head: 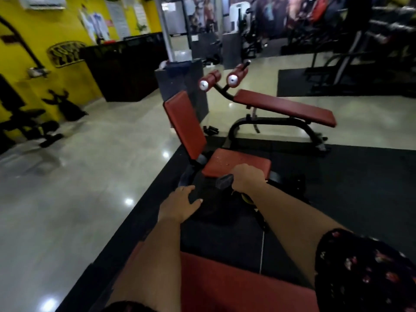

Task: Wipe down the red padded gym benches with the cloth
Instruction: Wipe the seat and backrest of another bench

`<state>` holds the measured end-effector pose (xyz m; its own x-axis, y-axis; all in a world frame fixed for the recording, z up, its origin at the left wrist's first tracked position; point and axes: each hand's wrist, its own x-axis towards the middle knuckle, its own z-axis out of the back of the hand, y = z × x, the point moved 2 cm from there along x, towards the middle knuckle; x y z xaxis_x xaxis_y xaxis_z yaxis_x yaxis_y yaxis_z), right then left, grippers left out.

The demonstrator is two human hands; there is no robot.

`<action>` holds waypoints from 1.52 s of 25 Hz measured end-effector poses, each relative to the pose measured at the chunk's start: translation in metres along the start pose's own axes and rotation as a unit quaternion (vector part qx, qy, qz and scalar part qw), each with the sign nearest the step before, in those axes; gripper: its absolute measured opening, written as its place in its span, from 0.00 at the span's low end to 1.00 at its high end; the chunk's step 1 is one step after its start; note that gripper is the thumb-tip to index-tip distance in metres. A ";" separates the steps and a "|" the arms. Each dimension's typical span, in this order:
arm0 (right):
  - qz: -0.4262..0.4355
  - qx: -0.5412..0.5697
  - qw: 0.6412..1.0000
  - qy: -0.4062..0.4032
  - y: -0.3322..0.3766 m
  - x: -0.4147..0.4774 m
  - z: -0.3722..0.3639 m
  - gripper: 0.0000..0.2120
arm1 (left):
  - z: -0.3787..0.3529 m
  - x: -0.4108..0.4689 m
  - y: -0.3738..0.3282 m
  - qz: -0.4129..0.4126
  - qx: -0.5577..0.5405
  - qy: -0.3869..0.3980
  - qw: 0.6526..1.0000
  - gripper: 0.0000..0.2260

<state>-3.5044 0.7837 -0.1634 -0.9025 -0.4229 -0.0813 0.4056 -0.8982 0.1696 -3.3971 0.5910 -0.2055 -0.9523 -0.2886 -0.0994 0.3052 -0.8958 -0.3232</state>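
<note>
Black counter (126,68) by yellow wall (56,30)

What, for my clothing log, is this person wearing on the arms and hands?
Neither the left hand nor the right hand wears a glove, and no watch or bracelet shows at either wrist. The right sleeve is short and black, with small red and pink flowers. Only a sliver of the left sleeve shows, in similar dark fabric. Below the sleeves the arms are bare.

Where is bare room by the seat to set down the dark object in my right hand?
Bare black mat lies right of the seat, before the far bench; bare pale floor lies left of the mat. Crowded between seat and near red pad: left hand and right hand there.
</note>
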 end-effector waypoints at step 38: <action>-0.649 0.090 0.749 -0.097 -0.336 -0.632 -0.010 0.11 | -0.193 -0.308 -0.511 -0.629 0.155 0.171 0.743 0.28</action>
<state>-3.0690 1.3512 -0.1788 -0.5303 0.8340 -0.1523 -0.8427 -0.4989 0.2022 -3.2607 1.2029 -0.1909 -0.4145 0.8971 -0.1531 -0.8904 -0.4346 -0.1357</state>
